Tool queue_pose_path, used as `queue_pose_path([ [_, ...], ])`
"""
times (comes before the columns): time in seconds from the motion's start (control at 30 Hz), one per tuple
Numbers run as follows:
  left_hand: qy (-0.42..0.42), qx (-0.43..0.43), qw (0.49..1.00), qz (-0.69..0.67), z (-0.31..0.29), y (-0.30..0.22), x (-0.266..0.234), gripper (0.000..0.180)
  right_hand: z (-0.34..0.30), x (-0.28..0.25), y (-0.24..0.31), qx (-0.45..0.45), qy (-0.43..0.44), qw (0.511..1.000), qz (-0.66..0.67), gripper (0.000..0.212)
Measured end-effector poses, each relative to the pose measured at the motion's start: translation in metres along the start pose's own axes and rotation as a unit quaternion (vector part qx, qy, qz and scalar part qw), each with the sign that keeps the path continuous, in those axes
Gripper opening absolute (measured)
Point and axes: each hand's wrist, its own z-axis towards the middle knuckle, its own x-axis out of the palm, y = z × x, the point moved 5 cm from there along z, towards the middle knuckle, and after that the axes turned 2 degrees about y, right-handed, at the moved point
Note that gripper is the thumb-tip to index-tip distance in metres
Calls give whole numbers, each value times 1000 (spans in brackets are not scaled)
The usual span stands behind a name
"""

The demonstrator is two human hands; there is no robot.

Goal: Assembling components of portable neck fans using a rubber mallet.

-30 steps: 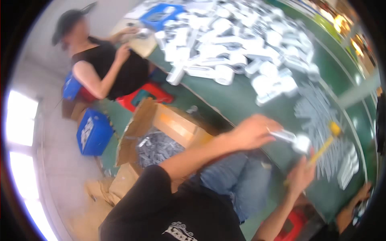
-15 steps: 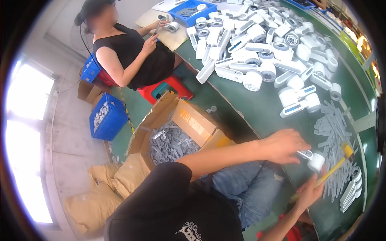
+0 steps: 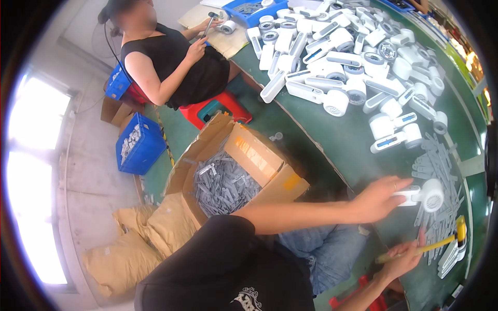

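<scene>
My left hand [image 3: 380, 199] is closed round the handle end of a white plastic housing [image 3: 431, 193], whose round, grilled head points right, over the table. Below it, my right hand [image 3: 402, 260] grips the yellow handle of a small hammer [image 3: 460, 231]; the hammer's head is out to the right, with one finger stretched up. A pile of flat grey plastic strips [image 3: 431, 160] lies on the green table just beyond the held housing. Partly behind the hammer head is a small row of white housings [image 3: 449, 260] at the right edge.
A large heap of white housings [image 3: 332, 67] covers the far table. An open carton [image 3: 254, 158] of grey strips stands at my left, near brown sacks [image 3: 129, 259] and a blue crate [image 3: 140, 150]. A co-worker [image 3: 161, 62] sits on a red stool [image 3: 223, 110], holding a hammer.
My left hand has moved right with the housing, which is now turned so its grilled face shows. My right hand has shifted slightly down, and the hammer head has moved right and down.
</scene>
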Motion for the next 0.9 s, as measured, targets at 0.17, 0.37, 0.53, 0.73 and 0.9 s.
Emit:
queue_pose_path([
  [0.17,-8,-178,804,-568,-11,-5,31,58,-28,30,39,82,-6,996,-45,43],
  [0.37,17,-165,758,-631,-29,-12,71,58,-36,32,49,83,-7,986,-142,43],
  [0.53,41,-213,853,-475,-53,39,83,34,-20,35,37,87,18,948,-305,29],
  [0.73,194,-370,861,-291,-75,-11,16,45,-2,51,41,97,99,965,-224,23],
  [0.9,133,-59,989,2,-61,-52,-18,31,-2,42,35,118,97,966,-208,26],
])
